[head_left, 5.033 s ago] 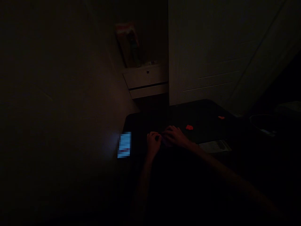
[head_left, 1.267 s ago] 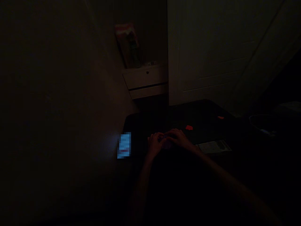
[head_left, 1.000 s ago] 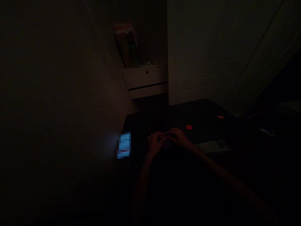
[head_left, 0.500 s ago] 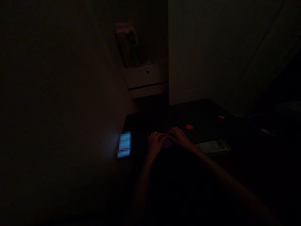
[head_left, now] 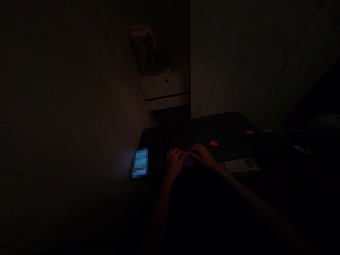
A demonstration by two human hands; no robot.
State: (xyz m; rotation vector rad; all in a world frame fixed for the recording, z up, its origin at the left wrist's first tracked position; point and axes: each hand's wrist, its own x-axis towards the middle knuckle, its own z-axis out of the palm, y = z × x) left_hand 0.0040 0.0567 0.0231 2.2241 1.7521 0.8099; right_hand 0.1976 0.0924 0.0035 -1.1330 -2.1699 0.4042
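The room is very dark. My left hand and my right hand meet over a black table, fingers curled together around a small purplish thing that I cannot make out. A lit phone screen glows at the table's left edge, a short way left of my left hand. A small red piece lies just beyond my right hand, and a second red piece lies farther right.
A pale sheet of paper lies right of my right forearm. A white drawer unit with a packet on top stands behind the table, next to a white door. A dim round rim shows at the right.
Both hands have stayed joined at the same spot, with only slight finger shifts. The right hand sits a little lower than five seconds ago.
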